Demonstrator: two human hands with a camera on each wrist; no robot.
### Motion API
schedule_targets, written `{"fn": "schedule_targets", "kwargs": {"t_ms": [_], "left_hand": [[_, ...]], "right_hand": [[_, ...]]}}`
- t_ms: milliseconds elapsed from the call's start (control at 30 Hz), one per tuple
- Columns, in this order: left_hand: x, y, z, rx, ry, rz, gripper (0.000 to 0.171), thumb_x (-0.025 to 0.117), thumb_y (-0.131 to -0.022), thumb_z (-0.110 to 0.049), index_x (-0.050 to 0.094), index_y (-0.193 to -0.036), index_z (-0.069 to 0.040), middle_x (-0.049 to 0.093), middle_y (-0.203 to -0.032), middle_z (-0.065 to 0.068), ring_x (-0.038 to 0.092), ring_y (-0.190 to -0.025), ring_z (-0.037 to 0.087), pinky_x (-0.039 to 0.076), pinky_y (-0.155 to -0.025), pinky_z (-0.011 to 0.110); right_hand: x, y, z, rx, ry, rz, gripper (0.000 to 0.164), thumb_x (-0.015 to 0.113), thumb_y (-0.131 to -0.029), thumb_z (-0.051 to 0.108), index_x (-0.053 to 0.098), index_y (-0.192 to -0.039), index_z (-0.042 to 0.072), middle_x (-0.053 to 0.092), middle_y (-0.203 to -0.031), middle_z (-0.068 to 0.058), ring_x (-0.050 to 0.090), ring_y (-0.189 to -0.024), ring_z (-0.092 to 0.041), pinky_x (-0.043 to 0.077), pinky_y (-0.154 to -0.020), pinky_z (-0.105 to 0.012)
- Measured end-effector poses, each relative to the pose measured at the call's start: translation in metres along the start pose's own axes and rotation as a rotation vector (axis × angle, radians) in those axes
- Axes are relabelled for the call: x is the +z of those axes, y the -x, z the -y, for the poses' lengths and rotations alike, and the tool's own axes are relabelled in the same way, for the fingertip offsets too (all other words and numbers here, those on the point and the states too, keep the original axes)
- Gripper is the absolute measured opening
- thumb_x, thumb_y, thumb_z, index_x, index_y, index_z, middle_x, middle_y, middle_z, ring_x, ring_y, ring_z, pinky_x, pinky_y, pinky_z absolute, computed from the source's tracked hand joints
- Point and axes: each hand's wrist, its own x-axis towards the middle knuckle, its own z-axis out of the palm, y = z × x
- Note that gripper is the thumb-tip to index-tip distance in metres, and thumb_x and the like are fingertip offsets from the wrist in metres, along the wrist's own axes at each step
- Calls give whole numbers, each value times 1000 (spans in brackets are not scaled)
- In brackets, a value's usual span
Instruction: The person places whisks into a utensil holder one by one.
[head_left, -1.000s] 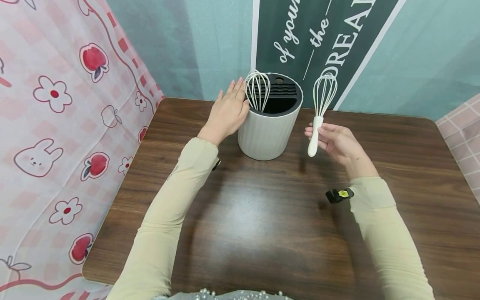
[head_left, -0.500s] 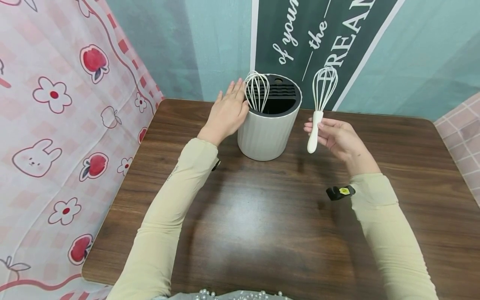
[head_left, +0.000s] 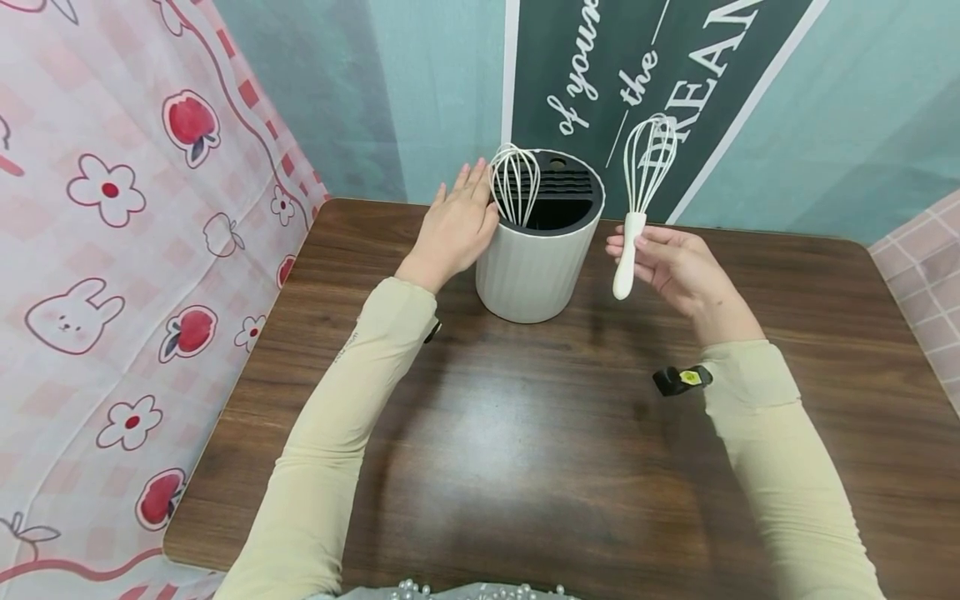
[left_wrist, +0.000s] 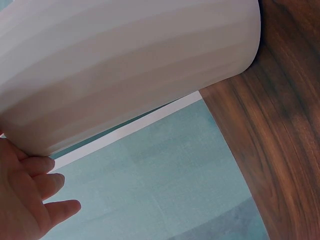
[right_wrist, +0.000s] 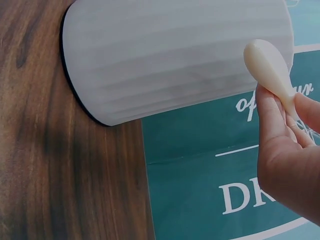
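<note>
My right hand (head_left: 671,262) pinches the handle of a white whisk (head_left: 628,254) between thumb and fingers, its wire head pointing up and away from me. In the right wrist view the rounded end of the whisk handle (right_wrist: 267,65) shows in front of the white ribbed utensil holder (right_wrist: 170,55). My left hand (head_left: 453,225) rests on the left side of the utensil holder (head_left: 528,275), fingers extended along its wall near the rim. A second white whisk (head_left: 514,185) stands in the holder's front opening at the left, wires up; its handle is hidden inside.
The holder stands near the back edge of a brown wooden table (head_left: 495,433). Behind it hangs a teal backdrop (head_left: 442,92) with a dark green lettered panel (head_left: 555,83). A pink patterned cloth (head_left: 142,275) borders the left side.
My right hand has raised the whisk slightly, moving it up and a little away from me. My left hand stays at the holder, and the second whisk has not moved.
</note>
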Motion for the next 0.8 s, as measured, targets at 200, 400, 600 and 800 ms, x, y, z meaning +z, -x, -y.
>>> {"fn": "schedule_targets", "kwargs": {"t_ms": [200,400,600,800], "left_hand": [[1,1,-1,3,-9,-4,56,14,-102,-34,6,-152,-11,2,-157,1,-4,-142,13,5,-115,43],[2,1,-2,4,-8,-8,56,14,-102,-34,6,-153,-11,2,-157,0,-4,-142,12,3,-115,41],[4,0,-2,1,-14,-7,56,14,-102,-34,6,-153,-11,3,-158,1,-4,-142,13,4,-115,42],[3,0,-3,2,-22,-7,56,14,-102,-34,7,-152,-10,3,-157,2,0,-143,16,5,-115,43]], "right_hand": [[2,2,2,-1,11,-18,24,54,-92,-5,64,-114,-6,67,-107,-16,67,-96,-24,50,-84,-33],[3,0,3,-5,1,-9,24,53,-92,-5,64,-114,-7,68,-107,-17,67,-96,-24,50,-85,-33],[5,-1,5,-17,-36,18,26,52,-92,-7,61,-116,-10,67,-107,-19,67,-96,-26,50,-86,-33],[7,-3,6,-37,-74,64,24,48,-93,-10,63,-112,-11,67,-106,-20,67,-96,-27,51,-84,-32]]}}
